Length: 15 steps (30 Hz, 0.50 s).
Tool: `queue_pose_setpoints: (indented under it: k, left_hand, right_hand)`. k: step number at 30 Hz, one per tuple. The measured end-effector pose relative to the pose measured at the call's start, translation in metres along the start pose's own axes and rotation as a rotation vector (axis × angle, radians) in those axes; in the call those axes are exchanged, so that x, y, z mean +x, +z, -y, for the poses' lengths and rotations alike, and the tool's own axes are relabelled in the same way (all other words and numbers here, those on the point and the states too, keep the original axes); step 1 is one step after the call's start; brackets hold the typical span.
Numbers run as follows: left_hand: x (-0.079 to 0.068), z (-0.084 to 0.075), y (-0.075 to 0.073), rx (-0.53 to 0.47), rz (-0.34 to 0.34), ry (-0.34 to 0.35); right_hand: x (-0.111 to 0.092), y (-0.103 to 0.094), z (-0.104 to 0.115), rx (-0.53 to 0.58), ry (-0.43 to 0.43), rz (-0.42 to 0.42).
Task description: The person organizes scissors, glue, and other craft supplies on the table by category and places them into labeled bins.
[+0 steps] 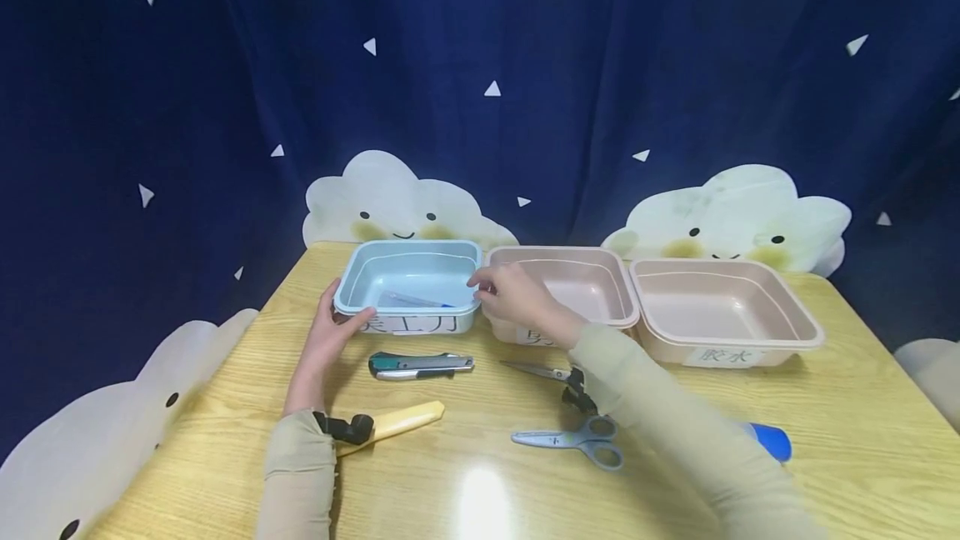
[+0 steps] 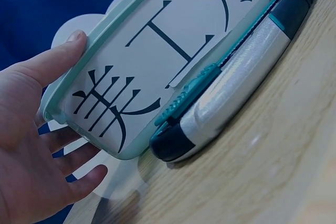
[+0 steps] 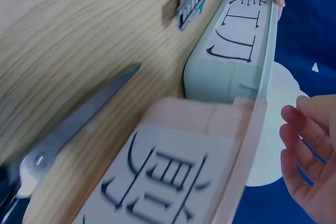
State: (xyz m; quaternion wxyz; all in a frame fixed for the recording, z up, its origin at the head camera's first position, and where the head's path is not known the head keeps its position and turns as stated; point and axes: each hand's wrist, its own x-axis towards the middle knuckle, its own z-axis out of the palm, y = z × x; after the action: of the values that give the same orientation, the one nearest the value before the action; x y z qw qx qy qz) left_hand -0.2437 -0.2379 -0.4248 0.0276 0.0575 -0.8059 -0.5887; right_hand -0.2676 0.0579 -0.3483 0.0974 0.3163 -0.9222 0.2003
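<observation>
A light blue plastic basin with a paper label stands at the left of a row. My left hand grips its front left corner, thumb on the rim and fingers round the side. In it lies a slim, translucent blue object; its kind is hard to make out. My right hand hovers above the basin's right rim, fingers loosely bent and holding nothing. A green and grey utility knife lies on the table just in front of the basin.
Two pinkish basins with labels continue the row rightward. Black-handled scissors, light blue scissors, a yellow slim object and a blue-ended item, partly hidden by the right sleeve, lie on the wooden table. A curtain hangs behind.
</observation>
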Motion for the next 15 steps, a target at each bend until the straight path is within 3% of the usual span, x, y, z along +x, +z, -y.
queue_pose_setpoints:
  k: [5,11,15]
  left_hand:
    - [0.001,0.001,-0.001,0.003,0.0,0.007]
    - [0.001,0.002,-0.001,-0.004,-0.002,0.015]
    - [0.001,0.001,-0.001,0.011,-0.001,0.018]
  right_hand:
    - [-0.022,-0.012,-0.009,-0.055,-0.079,-0.057]
    - [-0.058,-0.028,-0.02,-0.095,-0.016,-0.09]
    - [-0.079,-0.037,-0.031,-0.096,-0.034,-0.108]
